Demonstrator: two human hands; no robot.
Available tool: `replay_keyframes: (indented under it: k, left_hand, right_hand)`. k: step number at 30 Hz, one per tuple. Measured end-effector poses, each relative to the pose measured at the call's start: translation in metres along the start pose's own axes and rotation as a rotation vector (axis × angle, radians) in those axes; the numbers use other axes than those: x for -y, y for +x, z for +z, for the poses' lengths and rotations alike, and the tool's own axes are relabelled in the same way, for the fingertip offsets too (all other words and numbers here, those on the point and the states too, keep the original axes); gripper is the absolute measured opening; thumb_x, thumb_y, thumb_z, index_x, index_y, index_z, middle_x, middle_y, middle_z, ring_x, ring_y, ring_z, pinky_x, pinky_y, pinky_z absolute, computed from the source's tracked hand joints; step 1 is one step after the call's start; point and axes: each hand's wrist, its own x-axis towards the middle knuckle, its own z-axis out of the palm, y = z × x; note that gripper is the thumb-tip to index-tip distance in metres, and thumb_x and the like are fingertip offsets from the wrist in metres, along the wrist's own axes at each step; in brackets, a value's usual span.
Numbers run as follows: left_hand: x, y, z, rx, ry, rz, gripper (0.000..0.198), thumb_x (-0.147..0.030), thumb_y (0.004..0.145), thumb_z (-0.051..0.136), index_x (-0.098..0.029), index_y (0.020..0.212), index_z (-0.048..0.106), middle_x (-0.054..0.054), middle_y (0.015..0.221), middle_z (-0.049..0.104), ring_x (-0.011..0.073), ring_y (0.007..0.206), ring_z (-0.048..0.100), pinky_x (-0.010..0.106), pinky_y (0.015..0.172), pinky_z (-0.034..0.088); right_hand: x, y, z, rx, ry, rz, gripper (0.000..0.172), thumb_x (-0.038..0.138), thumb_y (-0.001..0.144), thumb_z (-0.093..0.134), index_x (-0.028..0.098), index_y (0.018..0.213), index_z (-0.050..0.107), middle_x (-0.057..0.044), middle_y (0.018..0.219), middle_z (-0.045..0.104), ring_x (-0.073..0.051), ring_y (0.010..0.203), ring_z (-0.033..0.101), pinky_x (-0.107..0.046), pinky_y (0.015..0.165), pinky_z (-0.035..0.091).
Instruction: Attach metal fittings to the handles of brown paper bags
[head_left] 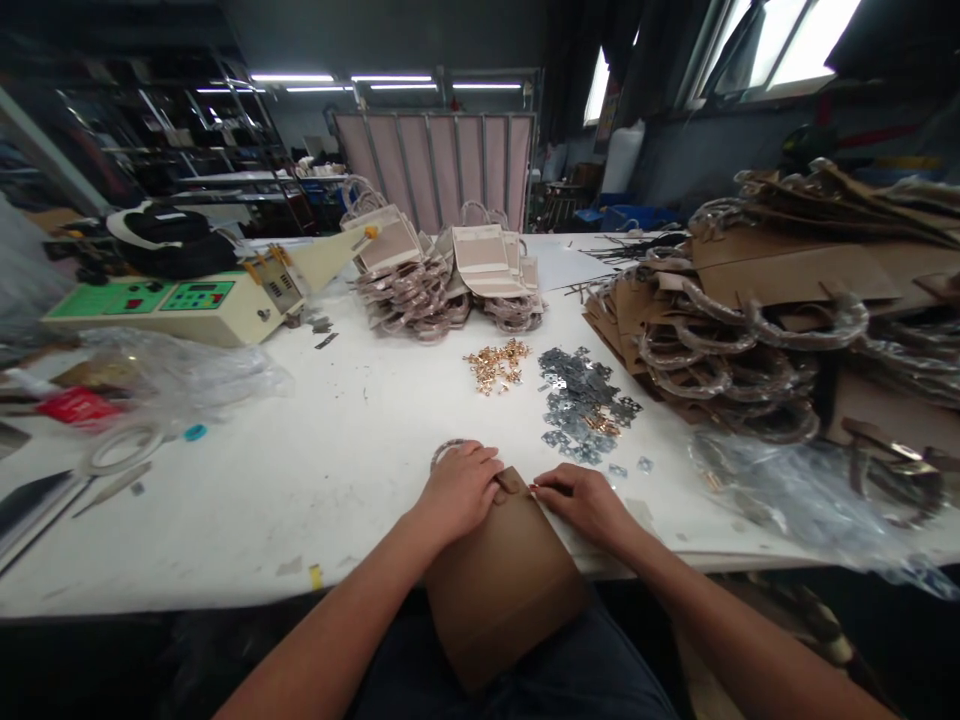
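A brown handbag panel (502, 580) lies across my lap and the table's front edge. My left hand (459, 490) grips its upper left part, thumb near a small tab at the top. A wrapped handle (444, 450) shows behind that hand. At the panel's upper right edge, my right hand (589, 500) pinches a small gold metal fitting, mostly hidden by the fingertips. Beyond the hands are a loose pile of gold metal fittings (495, 366) and a heap of flat grey metal plates (581, 395), with a few gold pieces among them.
Brown bag pieces with plastic-wrapped handles (750, 330) are stacked high at right, beside clear plastic (787, 490). Beige bags (480, 260) stand at the back. A machine with green panels (172, 300) occupies the left, near a tape roll (124, 450) and a red bottle (79, 405).
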Motion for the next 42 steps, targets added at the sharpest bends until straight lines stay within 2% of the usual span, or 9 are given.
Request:
replay_keyframes:
  k: [6, 12, 18, 22, 24, 27, 30, 34, 42]
  left_hand:
    - [0.005, 0.018, -0.005, 0.066, 0.04, 0.074, 0.011, -0.023, 0.093, 0.063, -0.022, 0.087, 0.072, 0.007, 0.097, 0.074, 0.029, 0.104, 0.059, 0.044, 0.085, 0.04]
    - [-0.01, 0.046, -0.027, 0.228, -0.012, 0.127, 0.013, -0.02, 0.087, 0.066, -0.024, 0.078, 0.073, 0.007, 0.086, 0.075, 0.0286, 0.101, 0.063, 0.045, 0.097, 0.039]
    - [-0.029, 0.063, -0.036, 0.379, -0.204, -0.148, 0.037, -0.031, 0.085, 0.067, -0.021, 0.12, 0.073, 0.012, 0.108, 0.078, 0.0323, 0.104, 0.071, 0.042, 0.093, 0.049]
    - [-0.022, 0.056, -0.042, 0.429, -0.6, -0.345, 0.064, -0.071, 0.096, 0.041, -0.017, 0.106, 0.073, 0.01, 0.1, 0.08, 0.026, 0.089, 0.075, 0.034, 0.079, 0.055]
    - [-0.015, 0.048, -0.042, 0.401, -0.849, -0.471, 0.073, -0.081, 0.091, 0.041, -0.016, 0.102, 0.072, 0.012, 0.104, 0.08, 0.0271, 0.093, 0.075, 0.035, 0.084, 0.055]
    - [-0.006, 0.029, -0.032, 0.223, -1.002, -0.54, 0.069, -0.078, 0.09, 0.047, -0.017, 0.109, 0.072, 0.012, 0.112, 0.079, 0.0279, 0.105, 0.073, 0.037, 0.095, 0.052]
    - [-0.003, 0.006, -0.016, 0.002, -0.816, -0.499, 0.048, -0.06, 0.096, 0.048, -0.019, 0.104, 0.072, 0.01, 0.11, 0.077, 0.026, 0.103, 0.07, 0.037, 0.091, 0.051]
    - [-0.009, -0.017, -0.003, 0.024, -0.293, -0.412, 0.023, -0.04, 0.084, 0.068, -0.022, 0.098, 0.07, 0.009, 0.105, 0.072, 0.029, 0.1, 0.066, 0.038, 0.083, 0.047]
    - [-0.014, -0.013, 0.003, 0.104, -0.279, -0.487, 0.041, -0.04, 0.071, 0.081, -0.025, 0.099, 0.054, 0.002, 0.089, 0.068, 0.024, 0.08, 0.064, 0.031, 0.063, 0.036]
  right_hand:
    - [0.02, -0.015, 0.041, -0.097, 0.215, 0.006, 0.016, 0.034, 0.094, 0.067, 0.025, 0.092, 0.079, -0.002, 0.089, 0.075, -0.019, 0.085, 0.069, -0.03, 0.081, 0.051]
    - [0.022, -0.021, 0.063, -0.133, 0.177, -0.187, 0.014, 0.025, 0.095, 0.066, 0.027, 0.097, 0.08, -0.003, 0.101, 0.074, -0.019, 0.097, 0.069, -0.03, 0.089, 0.053]
    - [0.014, -0.025, 0.064, -0.163, 0.112, -0.294, 0.016, 0.02, 0.096, 0.065, 0.027, 0.103, 0.078, -0.004, 0.11, 0.074, -0.02, 0.102, 0.071, -0.03, 0.088, 0.056]
    - [0.017, -0.028, 0.066, -0.122, -0.016, -0.384, 0.02, 0.025, 0.099, 0.062, 0.029, 0.111, 0.078, -0.004, 0.138, 0.067, -0.024, 0.122, 0.067, -0.035, 0.101, 0.055]
    - [0.02, -0.026, 0.065, -0.115, 0.005, -0.385, 0.021, 0.027, 0.099, 0.062, 0.029, 0.111, 0.079, -0.004, 0.148, 0.061, -0.026, 0.131, 0.062, -0.038, 0.109, 0.052]
    - [0.022, -0.017, 0.06, -0.214, 0.188, -0.208, 0.018, 0.032, 0.098, 0.064, 0.027, 0.1, 0.081, -0.006, 0.131, 0.07, -0.026, 0.121, 0.067, -0.039, 0.108, 0.053]
    - [0.019, -0.006, 0.052, -0.253, 0.32, 0.032, 0.023, 0.042, 0.094, 0.067, 0.024, 0.089, 0.081, -0.007, 0.102, 0.076, -0.024, 0.095, 0.073, -0.037, 0.088, 0.059]
    - [0.01, 0.003, 0.048, -0.208, 0.409, 0.22, 0.032, 0.05, 0.088, 0.072, 0.021, 0.099, 0.08, -0.004, 0.077, 0.074, -0.021, 0.066, 0.068, -0.031, 0.062, 0.054]
    - [0.017, -0.006, 0.039, -0.196, 0.173, 0.048, 0.021, 0.042, 0.091, 0.068, 0.024, 0.097, 0.077, -0.002, 0.088, 0.076, -0.017, 0.07, 0.065, -0.03, 0.069, 0.051]
